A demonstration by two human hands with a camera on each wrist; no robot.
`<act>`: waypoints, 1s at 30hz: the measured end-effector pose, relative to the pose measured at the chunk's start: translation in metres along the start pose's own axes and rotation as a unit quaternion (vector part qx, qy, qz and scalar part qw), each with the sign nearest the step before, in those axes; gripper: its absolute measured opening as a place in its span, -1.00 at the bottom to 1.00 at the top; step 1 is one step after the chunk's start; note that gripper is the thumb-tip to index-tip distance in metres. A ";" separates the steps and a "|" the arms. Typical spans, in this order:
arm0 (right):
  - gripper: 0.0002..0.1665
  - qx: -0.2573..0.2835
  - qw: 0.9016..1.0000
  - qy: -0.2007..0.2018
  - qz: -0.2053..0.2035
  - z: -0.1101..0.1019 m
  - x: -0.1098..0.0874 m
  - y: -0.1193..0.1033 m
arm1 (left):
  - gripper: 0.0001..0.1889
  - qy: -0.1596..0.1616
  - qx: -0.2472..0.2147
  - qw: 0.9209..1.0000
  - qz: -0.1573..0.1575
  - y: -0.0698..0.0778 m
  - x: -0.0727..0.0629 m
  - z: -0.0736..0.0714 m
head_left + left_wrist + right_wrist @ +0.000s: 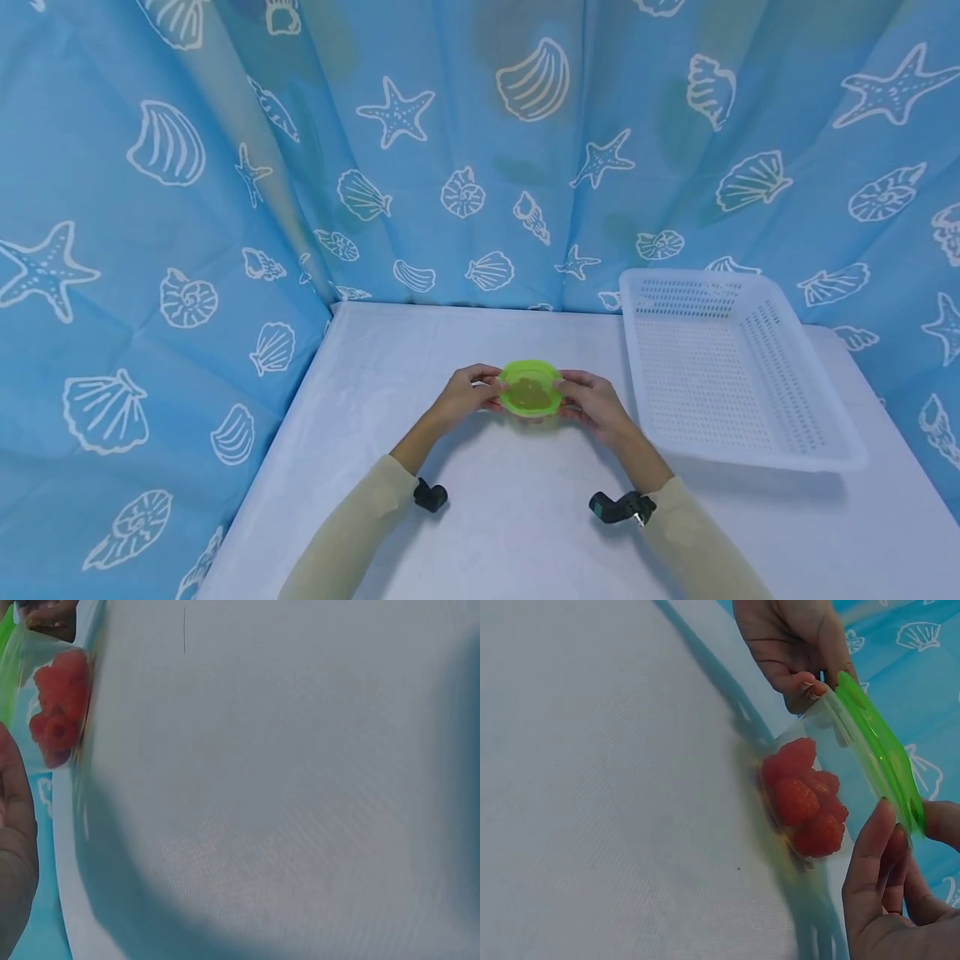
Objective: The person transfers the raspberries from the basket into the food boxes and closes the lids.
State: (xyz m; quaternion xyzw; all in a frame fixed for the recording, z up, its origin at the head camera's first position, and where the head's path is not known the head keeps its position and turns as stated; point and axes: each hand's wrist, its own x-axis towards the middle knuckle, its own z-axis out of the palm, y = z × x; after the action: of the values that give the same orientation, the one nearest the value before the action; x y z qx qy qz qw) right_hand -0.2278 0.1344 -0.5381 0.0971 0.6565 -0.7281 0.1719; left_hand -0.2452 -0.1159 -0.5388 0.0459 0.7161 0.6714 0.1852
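Note:
Both hands hold a small clear plastic container point(825, 742) with a bright green lid point(530, 388), one at each side. Several raspberries point(802, 799) lie in its bottom and show through the wall in both wrist views. My left hand point(467, 397) pinches the left edge, thumb on top of the lid and fingers beneath the rim. On the opposite edge my right hand point(596, 404) grips in the same way, its fingertips under the rim in the right wrist view. The lid covers the container's mouth. In the left wrist view only the container's side and parts of the hands show.
A white perforated plastic basket point(813, 358) stands on the right of the white table point(495, 517). Behind and to the left hangs a blue curtain point(450, 125) with shell and starfish prints. Each wrist wears a small black camera point(621, 507).

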 end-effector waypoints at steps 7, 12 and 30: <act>-0.35 0.005 1.000 -0.013 0.005 0.000 -0.003 0.000 | -0.68 0.012 -0.002 1.000 0.017 0.001 0.001 0.004; -0.32 0.006 1.000 -0.016 0.012 -0.002 -0.004 0.001 | -0.63 0.013 -0.005 1.000 0.004 -0.001 0.002 0.004; -0.33 0.028 0.999 -0.026 0.006 0.001 -0.005 0.002 | -0.65 0.020 0.014 1.000 -0.007 0.002 -0.002 0.005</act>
State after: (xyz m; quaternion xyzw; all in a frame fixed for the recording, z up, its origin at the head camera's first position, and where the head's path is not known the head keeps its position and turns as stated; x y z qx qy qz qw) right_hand -0.2228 0.1337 -0.5380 0.0866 0.6301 -0.7478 0.1906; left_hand -0.2421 -0.1117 -0.5367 0.0302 0.7289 0.6611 0.1752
